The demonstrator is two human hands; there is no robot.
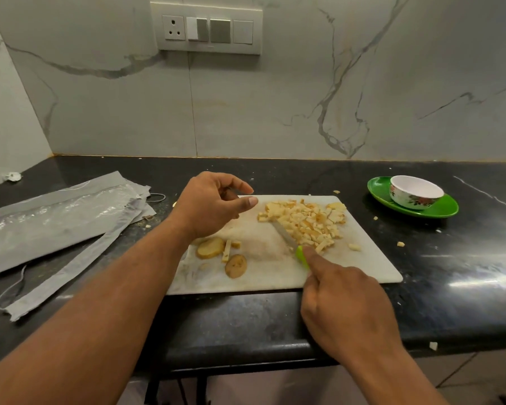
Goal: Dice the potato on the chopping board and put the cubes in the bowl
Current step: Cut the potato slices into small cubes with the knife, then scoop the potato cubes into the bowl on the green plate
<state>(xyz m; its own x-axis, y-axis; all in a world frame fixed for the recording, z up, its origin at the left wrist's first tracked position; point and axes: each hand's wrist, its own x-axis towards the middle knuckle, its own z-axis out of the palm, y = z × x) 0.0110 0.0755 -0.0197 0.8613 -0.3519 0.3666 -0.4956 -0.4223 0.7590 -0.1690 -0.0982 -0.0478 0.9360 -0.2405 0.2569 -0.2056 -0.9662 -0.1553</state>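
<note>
- White plastic chopping board [362, 267] lies on the black counter [465, 258] and serves as the landmark; grey plastic packaging [56, 217] lies well to its left.
- At the board's left part sit two potato end slices [209, 247] with skin on, and a couple of uncut strips [226, 250] between them.
- Above the board's left half hovers the left hand [208, 206], fingers loosely curled with thumb and forefinger apart; it holds nothing and touches nothing that I can see.
- On the board's far middle-right is the heap of diced potato [304, 222], the task's thing, mostly cut into small cubes.
- A knife [284, 235] lies with its blade against the heap's near-left edge; only a bit of its green handle shows.
- Over the board's near edge, the right hand [345, 299] grips that handle, forefinger stretched forward along it, other fingers curled round.
- Well right of the board stands a white flowered bowl [415, 192] on a green plate [447, 210]; no cubes are visible in it.
- A few stray cubes lie on the counter just right of the board.
- My judgement: dicing is nearly done; the step in hand looks like gathering the heap with the blade.
- Next likely calls for cutting the leftover strips, then carrying the cubes across to the bowl without spilling.
</note>
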